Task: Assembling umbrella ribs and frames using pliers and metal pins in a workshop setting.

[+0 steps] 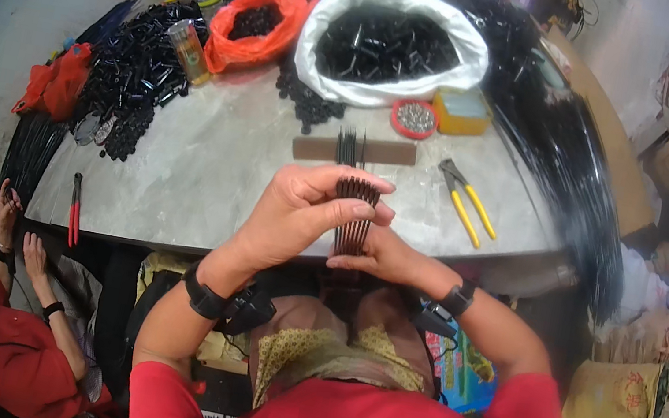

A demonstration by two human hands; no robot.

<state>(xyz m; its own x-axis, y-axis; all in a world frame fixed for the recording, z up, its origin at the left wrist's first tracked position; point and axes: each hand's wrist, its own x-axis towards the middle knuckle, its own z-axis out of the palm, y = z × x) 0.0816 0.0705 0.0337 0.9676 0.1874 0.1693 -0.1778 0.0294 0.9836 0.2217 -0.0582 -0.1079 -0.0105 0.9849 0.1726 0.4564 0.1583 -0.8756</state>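
Head view, looking down past a red shirt, shows what I can see too: a person at a grey worktable (206,177), both bare hands on one bundle of thin dark rods (354,229). That bundle stands roughly upright just beyond the person's lap, near the table's front edge, its rods side by side in a narrow fan. The left hand (306,195) has its thumb and forefinger clamped across the upper part of it. Lower down, the right hand (378,254) lies against the rods with its thumb across their near side; how tightly its other fingers close I cannot tell, as the bundle hides them. Thin dark tips (351,146) show beyond the left fingers, in front of a flat brown bar (309,148) on the table. To the right of the bar lie pincers with yellow handles (467,207), their handles toward the person. Behind the bar I make out a red dish (414,134) of small metal pieces, touching or just beside a yellow box (464,124). A white sack (314,58) full of black pieces stands behind them, with an orange-red bag (220,55) to its left and a heap of shiny black pieces (142,54) farther left. Red-handled pliers (76,213) lie by the left front edge, near a co-worker's hands (35,257). Long black strands (573,153) spill over the table's right side.
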